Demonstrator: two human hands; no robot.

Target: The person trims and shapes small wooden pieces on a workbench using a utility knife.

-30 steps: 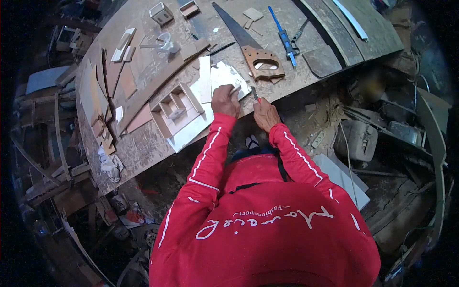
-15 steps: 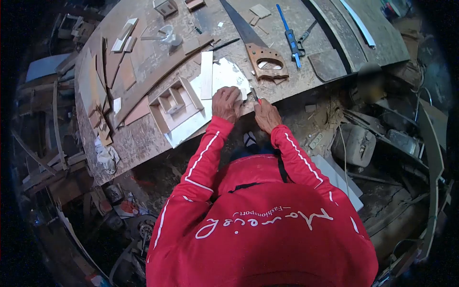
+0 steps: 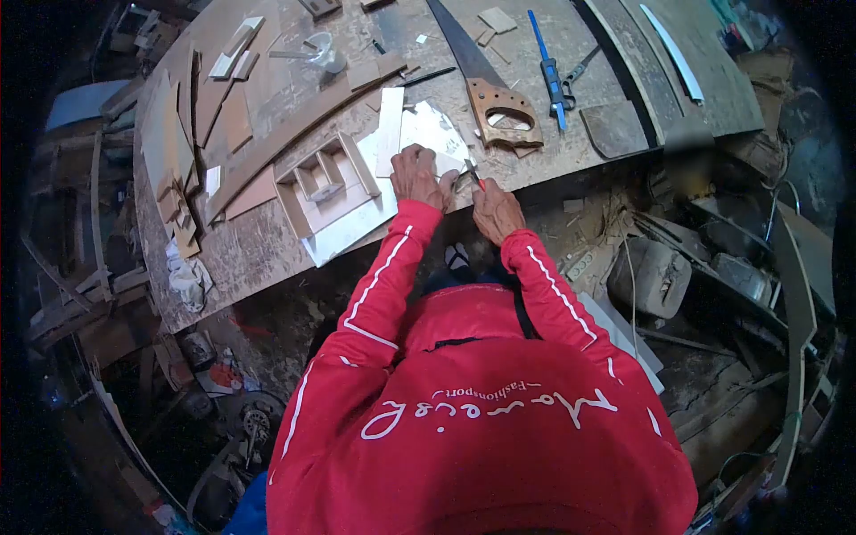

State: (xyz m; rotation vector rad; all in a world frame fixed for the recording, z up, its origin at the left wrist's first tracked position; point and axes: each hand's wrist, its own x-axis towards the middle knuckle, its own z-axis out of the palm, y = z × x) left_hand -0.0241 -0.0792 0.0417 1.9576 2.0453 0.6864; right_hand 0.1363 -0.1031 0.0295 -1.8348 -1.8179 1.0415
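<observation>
My left hand (image 3: 417,178) is closed at the table edge, its fingers curled over a small pale flat piece (image 3: 448,164) on a white sheet (image 3: 432,129). Just right of it, my right hand (image 3: 497,212) grips a slim metal tool (image 3: 473,173) with red on its handle; its exact kind is hard to make out. The tool's tip is beside the left fingers. A pale strip (image 3: 390,125) lies beyond the left hand. To the left stands a small wooden box with dividers (image 3: 363,168), partly on the white sheet.
A handsaw (image 3: 506,111) and a blue bar-shaped tool (image 3: 552,82) lie ahead to the right. A long board (image 3: 294,134), wood offcuts (image 3: 178,196) and a clear plastic cup (image 3: 328,55) occupy the left. A crumpled cloth (image 3: 188,281) hangs near the table's left corner.
The tool's metal end has shifted left, closer to the left fingers, and shows a more spread shape. Both hands stay close together at the table edge. The view has shifted slightly.
</observation>
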